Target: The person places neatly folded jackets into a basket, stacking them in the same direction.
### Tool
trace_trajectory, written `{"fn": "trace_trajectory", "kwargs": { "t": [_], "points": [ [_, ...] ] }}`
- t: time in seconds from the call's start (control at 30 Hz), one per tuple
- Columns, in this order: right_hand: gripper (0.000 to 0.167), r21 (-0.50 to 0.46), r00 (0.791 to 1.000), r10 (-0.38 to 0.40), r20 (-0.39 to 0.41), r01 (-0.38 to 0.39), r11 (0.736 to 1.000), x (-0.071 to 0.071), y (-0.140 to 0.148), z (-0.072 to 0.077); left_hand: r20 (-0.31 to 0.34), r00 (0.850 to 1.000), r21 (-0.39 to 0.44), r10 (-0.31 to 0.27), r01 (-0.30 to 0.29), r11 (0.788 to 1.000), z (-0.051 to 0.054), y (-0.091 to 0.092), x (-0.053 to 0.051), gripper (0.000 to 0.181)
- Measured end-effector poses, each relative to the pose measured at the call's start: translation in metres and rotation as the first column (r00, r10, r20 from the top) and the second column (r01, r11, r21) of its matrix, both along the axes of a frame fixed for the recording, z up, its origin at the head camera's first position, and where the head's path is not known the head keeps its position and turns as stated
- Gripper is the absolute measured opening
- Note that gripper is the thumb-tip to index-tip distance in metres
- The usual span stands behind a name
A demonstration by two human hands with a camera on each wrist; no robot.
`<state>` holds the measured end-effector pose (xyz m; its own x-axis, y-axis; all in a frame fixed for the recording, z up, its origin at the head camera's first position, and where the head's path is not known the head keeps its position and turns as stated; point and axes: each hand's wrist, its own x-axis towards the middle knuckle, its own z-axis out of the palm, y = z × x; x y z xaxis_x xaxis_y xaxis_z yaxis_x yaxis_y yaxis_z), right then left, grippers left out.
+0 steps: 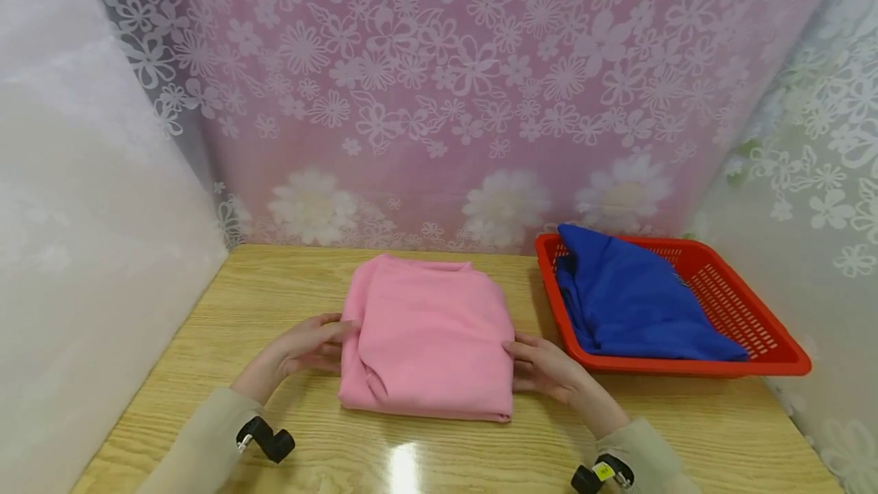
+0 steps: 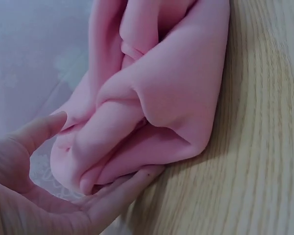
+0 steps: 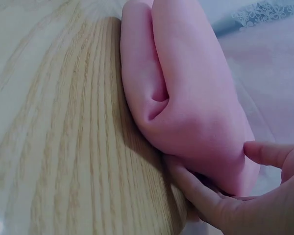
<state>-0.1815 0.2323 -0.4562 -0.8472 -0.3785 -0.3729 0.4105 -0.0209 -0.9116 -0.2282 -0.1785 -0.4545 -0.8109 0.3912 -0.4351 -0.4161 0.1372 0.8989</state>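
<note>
A folded pink garment [image 1: 432, 334] of thick, soft cloth lies on the wooden table. At its left edge is my left hand [image 1: 312, 343], thumb on top and fingers low along the side. The left wrist view shows the garment's loose folds [image 2: 157, 88] between thumb and fingers. My right hand [image 1: 549, 368] holds the opposite edge, its thumb against the cloth. In the right wrist view, the fingers [image 3: 196, 191] reach beneath the rounded fold, partly hidden by it.
A red plastic basket [image 1: 761, 319] with slotted walls stands to the right, holding a folded blue cloth item [image 1: 631, 299]. Bare wooden table [image 1: 274, 288] surrounds the garment. Floral curtains [image 1: 439, 97] hang behind and at the sides.
</note>
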Motion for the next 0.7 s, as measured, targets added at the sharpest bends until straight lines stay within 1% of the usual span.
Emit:
{"fn": "trace_trajectory", "kwargs": {
  "t": [0.03, 0.1, 0.27, 0.4, 0.53, 0.7],
  "points": [
    [0.071, 0.001, 1.0, -0.005, 0.004, 0.005, 1.0, -0.001, 0.0, -0.001, 0.005, 1.0, 0.007, -0.007, 0.007, 1.0, -0.001, 0.001, -0.001, 0.089],
    [0.074, 0.002, 1.0, -0.021, 0.012, 0.021, 1.0, -0.001, -0.002, -0.002, 0.025, 1.0, 0.021, 0.003, -0.003, 1.0, -0.004, 0.003, -0.004, 0.088],
    [0.079, -0.01, 0.998, -0.052, 0.043, 0.053, 0.999, -0.003, -0.004, -0.004, 0.068, 0.998, 0.055, 0.015, -0.019, 0.998, -0.009, 0.004, -0.01, 0.079],
    [0.08, -0.035, 0.995, -0.058, 0.081, 0.061, 0.998, -0.004, -0.004, -0.005, 0.067, 0.998, 0.072, 0.0, -0.005, 0.997, -0.011, 0.002, -0.011, 0.079],
    [0.086, -0.08, 0.992, -0.057, 0.115, 0.066, 0.995, -0.003, -0.003, -0.003, 0.073, 0.997, 0.1, -0.002, -0.005, 0.995, -0.011, 0.002, -0.011, 0.082],
    [0.089, -0.104, 0.99, -0.062, 0.13, 0.076, 0.992, -0.003, -0.003, -0.002, 0.066, 0.998, 0.129, -0.007, -0.002, 0.992, -0.011, 0.005, -0.011, 0.086]
  ]
}}
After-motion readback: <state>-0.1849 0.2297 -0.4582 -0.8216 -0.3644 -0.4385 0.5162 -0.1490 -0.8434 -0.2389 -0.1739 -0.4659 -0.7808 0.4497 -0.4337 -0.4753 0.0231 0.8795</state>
